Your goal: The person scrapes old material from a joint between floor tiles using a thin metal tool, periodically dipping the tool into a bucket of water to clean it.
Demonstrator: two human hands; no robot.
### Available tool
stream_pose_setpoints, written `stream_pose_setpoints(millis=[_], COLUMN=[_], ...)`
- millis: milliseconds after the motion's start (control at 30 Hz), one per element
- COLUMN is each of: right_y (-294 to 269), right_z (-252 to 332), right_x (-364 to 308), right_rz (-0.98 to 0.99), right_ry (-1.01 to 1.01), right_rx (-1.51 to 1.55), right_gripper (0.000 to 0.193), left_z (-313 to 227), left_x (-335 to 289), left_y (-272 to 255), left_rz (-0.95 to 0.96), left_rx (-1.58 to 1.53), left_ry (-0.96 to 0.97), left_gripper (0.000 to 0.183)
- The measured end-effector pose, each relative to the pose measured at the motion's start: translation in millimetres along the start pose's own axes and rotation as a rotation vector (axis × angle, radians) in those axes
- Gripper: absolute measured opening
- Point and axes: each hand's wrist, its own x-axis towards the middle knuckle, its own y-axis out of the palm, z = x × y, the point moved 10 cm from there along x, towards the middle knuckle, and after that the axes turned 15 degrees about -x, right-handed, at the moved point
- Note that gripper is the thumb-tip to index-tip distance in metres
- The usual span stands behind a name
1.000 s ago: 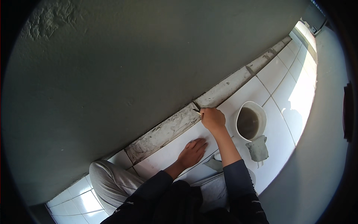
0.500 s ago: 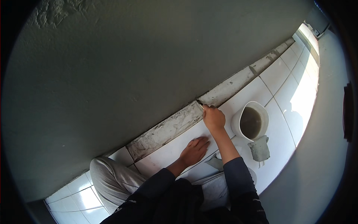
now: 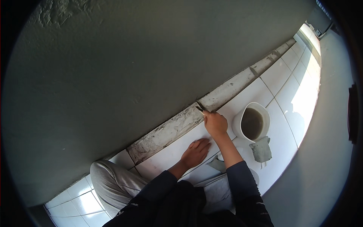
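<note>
My right hand [image 3: 216,123] is closed around a small thin tool [image 3: 199,110] with a dark tip and a pale shaft; its exact kind is too small to tell. The tip is over the dirty white tile strip [image 3: 166,130] at the foot of the wall, close to the dark joint [image 3: 200,105] between two strip pieces. My left hand [image 3: 196,152] lies palm down on the white floor tiles [image 3: 165,160], fingers stretched out and holding nothing. Right of my right hand stands a white bucket [image 3: 236,125] with murky grey-brown liquid [image 3: 252,123] inside.
A dark grey plastered wall [image 3: 113,72] rises along the strip. A grey, mortar-coated piece [image 3: 261,150] lies against the bucket's near side. Another grey piece [image 3: 217,164] is beside my right forearm. My grey-trousered knee [image 3: 107,176] is at the left. Sunlight falls on the far-right tiles.
My right hand has drawn back slightly, and the tool's tip has shifted left from the joint onto the near strip piece. My left hand stays on the floor.
</note>
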Motion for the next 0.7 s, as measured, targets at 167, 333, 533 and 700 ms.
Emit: stream_pose_setpoints(millis=[167,333,533,700], right_y=[4.4,1.9,-3.2,4.5], right_z=[-13.6,-18.1,-19.9,-17.4], right_x=[-10.4,-4.1,-5.5,5.4], right_rz=[0.118,0.151,0.191,0.177], right_ry=[0.018,0.041,0.036,0.071], right_rx=[-0.002,0.041,0.018,0.037], right_gripper=[0.008,0.009,0.016,0.016], left_z=[3.6,3.4,4.0,0.6], left_x=[-0.4,1.4,0.3,3.2], left_y=[3.5,1.9,0.0,4.3], left_rz=[0.038,0.038,0.029,0.044], left_rx=[-0.019,-0.007,-0.051,-0.033], left_ry=[-0.034,-0.032,-0.037,-0.038], left_gripper=[0.038,0.038,0.038,0.038])
